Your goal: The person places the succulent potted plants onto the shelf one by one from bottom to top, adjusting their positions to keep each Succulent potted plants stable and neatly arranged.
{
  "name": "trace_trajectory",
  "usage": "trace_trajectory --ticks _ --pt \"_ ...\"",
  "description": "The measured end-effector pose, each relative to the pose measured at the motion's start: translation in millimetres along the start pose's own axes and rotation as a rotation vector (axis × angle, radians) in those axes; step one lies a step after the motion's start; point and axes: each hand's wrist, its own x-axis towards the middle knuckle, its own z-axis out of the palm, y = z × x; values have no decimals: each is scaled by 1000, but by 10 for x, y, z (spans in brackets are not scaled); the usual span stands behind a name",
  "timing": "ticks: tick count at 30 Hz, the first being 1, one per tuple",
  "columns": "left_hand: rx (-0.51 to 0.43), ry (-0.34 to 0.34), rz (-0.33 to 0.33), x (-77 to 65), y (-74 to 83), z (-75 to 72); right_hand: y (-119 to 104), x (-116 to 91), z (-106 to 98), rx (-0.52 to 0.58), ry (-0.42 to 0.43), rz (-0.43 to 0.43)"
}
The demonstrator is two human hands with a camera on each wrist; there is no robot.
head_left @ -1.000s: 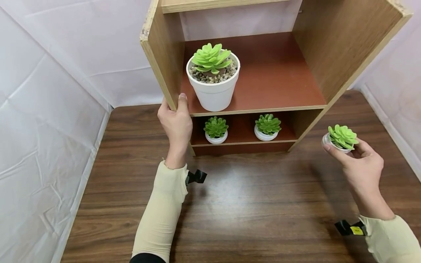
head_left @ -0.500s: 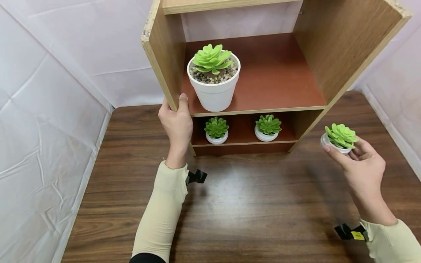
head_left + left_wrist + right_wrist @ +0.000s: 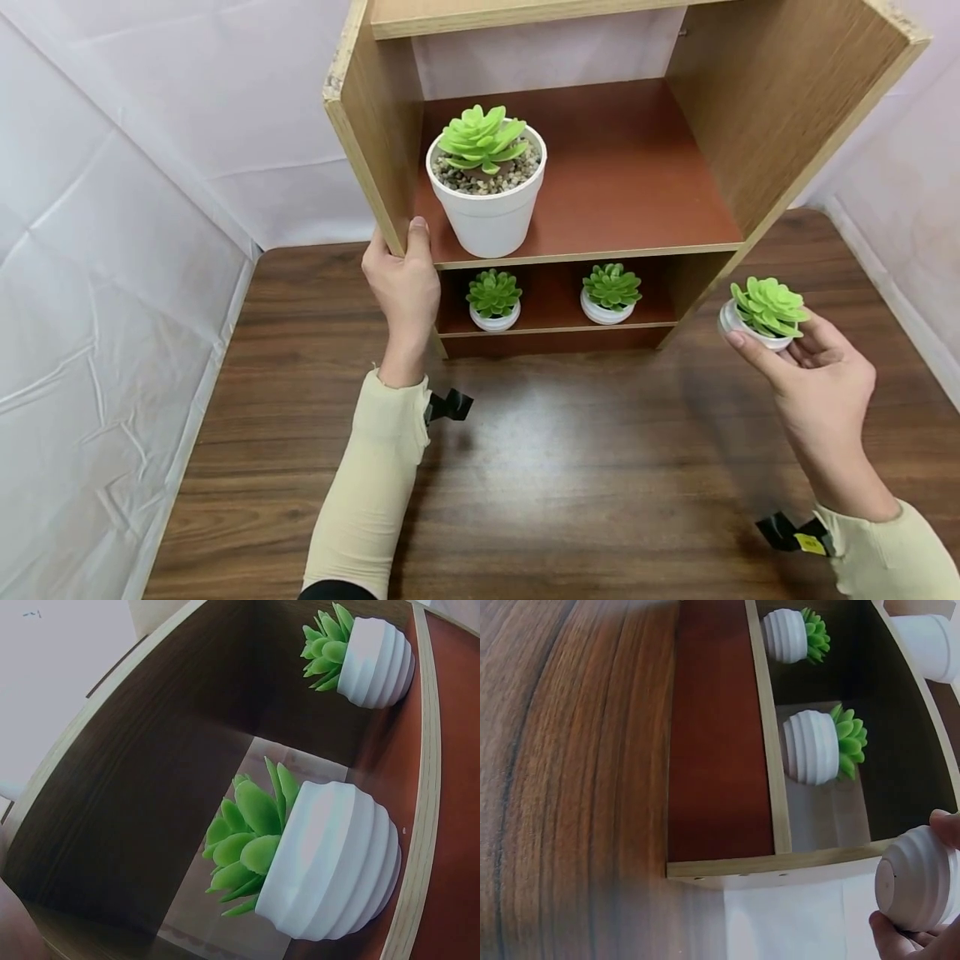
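My left hand [image 3: 405, 287] grips the front edge of the left side panel of a wooden shelf unit [image 3: 375, 158], thumb on the inner face. To the right of the unit, above the table, my right hand [image 3: 825, 383] holds a small potted succulent [image 3: 767, 310] upright by its white ribbed pot [image 3: 919, 877]. On the low shelf stand two more small succulents, a left one [image 3: 494, 298] and a right one [image 3: 611, 292], both in white ribbed pots. A larger succulent in a smooth white pot [image 3: 487, 217] stands at the left of the shelf above, beside my left hand.
The unit's right side panel [image 3: 795, 108] lies between my right hand and the shelves. Higher up runs another shelf board [image 3: 510, 17]. A dark wood-grain table [image 3: 525, 467] spreads in front, with white sheeting [image 3: 97, 250] at the left and behind.
My right hand has moved slightly left and up with the small succulent, closer to the unit. My left hand keeps its grip on the panel.
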Motion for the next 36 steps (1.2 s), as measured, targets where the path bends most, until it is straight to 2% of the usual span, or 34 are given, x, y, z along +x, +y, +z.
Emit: trace_trajectory --ticks 5,10,20,28,36 --pt "4 -4 13 -16 -4 5 -32 -46 22 21 -10 -24" --pt "9 -8 -8 -24 -4 4 -79 -92 49 22 -5 -33" --pt "3 0 12 -15 -21 8 -172 -121 145 81 -104 -77" --pt "10 -2 -12 -20 -6 8 -209 -129 189 112 -116 -81" --pt "5 0 20 -9 -16 9 -250 -116 230 128 -130 -103"
